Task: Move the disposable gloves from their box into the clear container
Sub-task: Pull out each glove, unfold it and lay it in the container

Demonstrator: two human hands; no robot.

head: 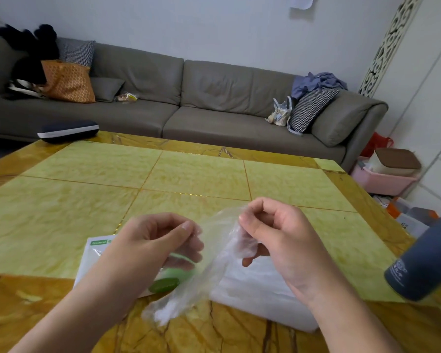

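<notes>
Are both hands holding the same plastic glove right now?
Yes, the left hand and right hand each pinch the clear glove, stretched between them above the table.

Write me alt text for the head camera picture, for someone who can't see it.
Two bare hands, left hand and right hand, hold a thin clear plastic glove stretched between them above a yellow-green table. Beneath them lie a white and green box and a whitish container; a grey sofa stands behind.

At lower centre of the frame, the left hand (161, 240) and right hand (273, 230) are pinching a clear glove (209, 261) above the table (87, 189).
</notes>
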